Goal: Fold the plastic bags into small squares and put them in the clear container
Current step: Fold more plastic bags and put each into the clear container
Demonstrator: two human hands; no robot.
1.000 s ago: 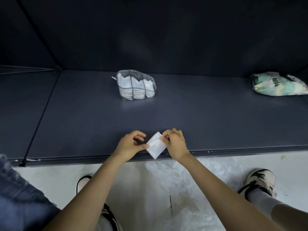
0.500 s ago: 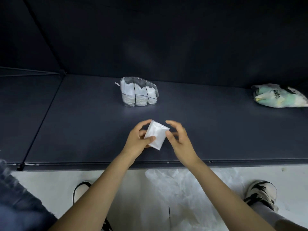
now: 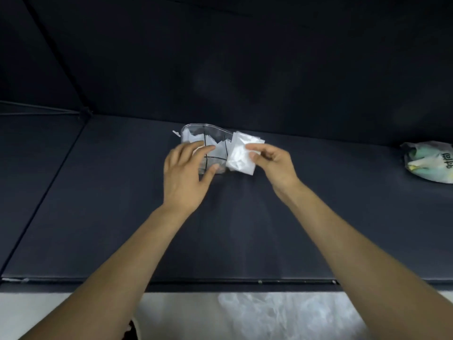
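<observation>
Pretty far along imo: my right hand (image 3: 274, 163) pinches a folded white plastic-bag square (image 3: 241, 155) beside the clear divided plastic container (image 3: 196, 130) w/ squares inside toward the dark bench's far edge, left hand (image 3: 183, 173) spread wide touching its front, loose clear bags (image 3: 282, 315) below the near edge left to fold.

A clear container (image 3: 208, 143) with black dividing lines stands near the tabletop's far edge, holding folded white squares upright in its compartments. A folded white plastic bag (image 3: 241, 155) sits tilted, held at the container's right end.
</observation>
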